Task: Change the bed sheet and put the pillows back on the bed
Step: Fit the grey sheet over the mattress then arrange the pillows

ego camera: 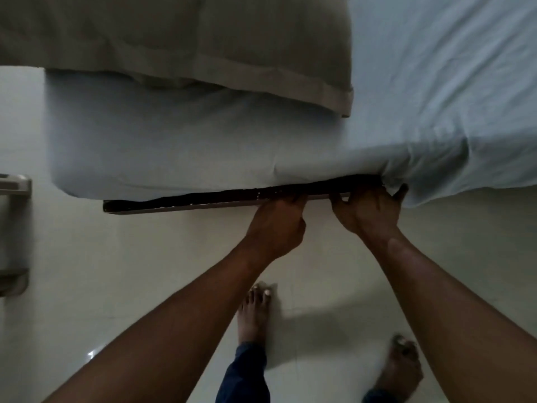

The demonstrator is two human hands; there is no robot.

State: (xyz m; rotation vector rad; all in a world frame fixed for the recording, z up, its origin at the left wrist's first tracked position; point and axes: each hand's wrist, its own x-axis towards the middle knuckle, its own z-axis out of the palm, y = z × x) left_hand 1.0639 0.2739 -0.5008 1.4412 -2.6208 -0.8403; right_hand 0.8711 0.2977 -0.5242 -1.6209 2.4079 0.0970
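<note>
The left hand (279,225) and right hand (369,212) curl at the hem of the sheet (203,146) against the bed frame (189,200), their grip impossible to tell, and tugging the loose bunch just right of the right hand could untuck the stretch beyond the left hand.

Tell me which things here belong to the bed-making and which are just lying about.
Part of the job: light blue sheet, beige pillow, dark bed frame, left hand and right hand at the sheet's lower edge.
Just there: grey metal fitting at the left edge, pale floor.
</note>
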